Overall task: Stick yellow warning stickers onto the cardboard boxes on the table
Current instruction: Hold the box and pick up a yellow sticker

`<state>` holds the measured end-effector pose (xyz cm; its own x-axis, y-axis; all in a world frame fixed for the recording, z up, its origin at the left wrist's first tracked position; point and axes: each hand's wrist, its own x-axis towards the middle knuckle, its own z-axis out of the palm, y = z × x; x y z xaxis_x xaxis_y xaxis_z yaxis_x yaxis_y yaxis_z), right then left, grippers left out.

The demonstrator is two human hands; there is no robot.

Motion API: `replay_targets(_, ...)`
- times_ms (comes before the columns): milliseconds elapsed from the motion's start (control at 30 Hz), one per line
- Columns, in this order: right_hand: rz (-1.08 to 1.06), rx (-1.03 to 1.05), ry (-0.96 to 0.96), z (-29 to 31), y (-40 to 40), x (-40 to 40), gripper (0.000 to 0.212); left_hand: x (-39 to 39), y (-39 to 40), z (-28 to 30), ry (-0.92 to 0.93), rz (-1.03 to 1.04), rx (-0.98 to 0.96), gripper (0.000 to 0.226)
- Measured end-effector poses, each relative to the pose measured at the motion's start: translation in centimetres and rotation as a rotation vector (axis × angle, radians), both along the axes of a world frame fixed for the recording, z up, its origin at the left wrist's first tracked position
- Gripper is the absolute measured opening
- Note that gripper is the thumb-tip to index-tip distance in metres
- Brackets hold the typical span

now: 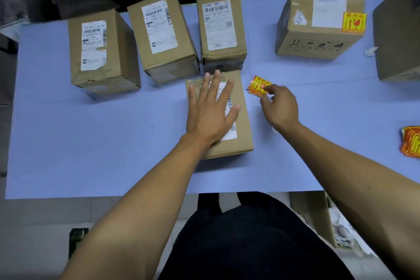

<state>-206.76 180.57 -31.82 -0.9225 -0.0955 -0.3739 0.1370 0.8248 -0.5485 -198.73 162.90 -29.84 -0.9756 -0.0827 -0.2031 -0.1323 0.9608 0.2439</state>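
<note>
I'm pressing my left hand [210, 107] flat, fingers spread, on the nearest box [241, 134] lying mid-surface, w/ my right hand [280, 103] pinching a yellow sticker [258, 83] just beside the box's far right corner. Grip on the left is open, the right one closed on the sticker. Aiming to peel it clean, lay it on bare cardboard clear of the shipping label [230, 120], then smooth from one edge outward. Spare stickers [411, 143] are waiting at the surface's right edge.
</note>
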Motion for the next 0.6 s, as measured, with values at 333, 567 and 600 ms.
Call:
replay_targets(333,0.249,0.249,0.055,-1.4,-0.6,-3.4,0.047,0.0,0.0,-0.6,0.045,0.008,-0.006,0.066)
replay_targets(567,0.221,0.216,0.089,-1.5,-0.2,-3.5,0.039,0.0,-0.1,-0.6,0.054,0.010,-0.009,0.065)
replay_targets(600,0.224,0.214,0.095,-1.5,-0.1,-3.6,0.038,0.0,-0.1,-0.5,0.057,0.010,-0.011,0.065)
